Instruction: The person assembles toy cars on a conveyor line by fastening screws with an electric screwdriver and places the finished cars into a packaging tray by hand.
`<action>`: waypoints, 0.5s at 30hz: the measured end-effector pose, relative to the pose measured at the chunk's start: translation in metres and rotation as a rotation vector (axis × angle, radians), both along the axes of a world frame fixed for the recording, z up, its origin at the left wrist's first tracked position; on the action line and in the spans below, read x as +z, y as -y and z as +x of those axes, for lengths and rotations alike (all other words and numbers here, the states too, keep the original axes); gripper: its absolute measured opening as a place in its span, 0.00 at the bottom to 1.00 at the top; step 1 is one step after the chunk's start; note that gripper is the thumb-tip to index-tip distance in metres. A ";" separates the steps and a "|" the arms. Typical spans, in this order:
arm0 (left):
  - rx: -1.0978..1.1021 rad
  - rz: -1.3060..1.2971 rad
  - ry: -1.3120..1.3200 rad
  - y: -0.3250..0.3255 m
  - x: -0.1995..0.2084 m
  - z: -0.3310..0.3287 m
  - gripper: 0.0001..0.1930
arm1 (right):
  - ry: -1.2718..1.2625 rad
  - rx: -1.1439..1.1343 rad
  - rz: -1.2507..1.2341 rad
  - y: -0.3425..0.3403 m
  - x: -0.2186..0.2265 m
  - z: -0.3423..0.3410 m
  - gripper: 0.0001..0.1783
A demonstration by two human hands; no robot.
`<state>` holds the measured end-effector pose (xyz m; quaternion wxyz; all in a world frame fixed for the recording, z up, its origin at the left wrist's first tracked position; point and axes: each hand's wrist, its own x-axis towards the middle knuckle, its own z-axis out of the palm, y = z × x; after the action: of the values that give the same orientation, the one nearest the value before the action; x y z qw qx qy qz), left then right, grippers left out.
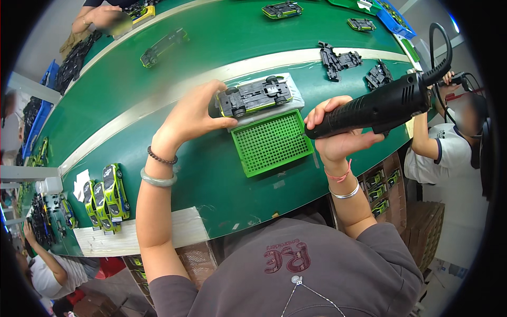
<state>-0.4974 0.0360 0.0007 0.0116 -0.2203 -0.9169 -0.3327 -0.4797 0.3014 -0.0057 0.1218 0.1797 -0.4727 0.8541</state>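
Note:
An upside-down toy car (259, 96), black underside up with yellow-green edges, lies on a pale grey fixture (296, 92) at the middle of the green table. My left hand (198, 110) is closed around its left end, thumb at the near side and fingers at the far side. In my right hand (338, 138) is a black electric screwdriver (377, 104), held nearly level to the right of the car and apart from it. Its cord rises from the back end. Directly below the fixture sits a bright green perforated tray (272, 143).
Black plastic chassis parts (338, 60) lie at the far right. Several finished toy cars (106, 198) stand at the left. More cars (282, 9) rest on the green strip beyond the pale divider (127, 119). Co-workers sit around, one at right (449, 150).

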 end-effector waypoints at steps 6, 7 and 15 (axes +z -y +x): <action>0.006 -0.017 0.000 0.001 -0.002 0.000 0.32 | 0.010 0.004 0.080 -0.001 -0.003 0.002 0.56; 0.010 -0.014 0.001 0.001 -0.003 0.000 0.32 | 0.011 0.004 0.080 0.000 -0.003 0.003 0.56; 0.011 -0.009 0.037 0.001 -0.001 0.000 0.33 | 0.022 0.056 0.227 0.003 -0.005 0.004 0.55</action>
<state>-0.4978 0.0350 -0.0003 -0.0044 -0.2091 -0.9196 -0.3326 -0.4759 0.2980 -0.0108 0.0714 0.1962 -0.5626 0.7999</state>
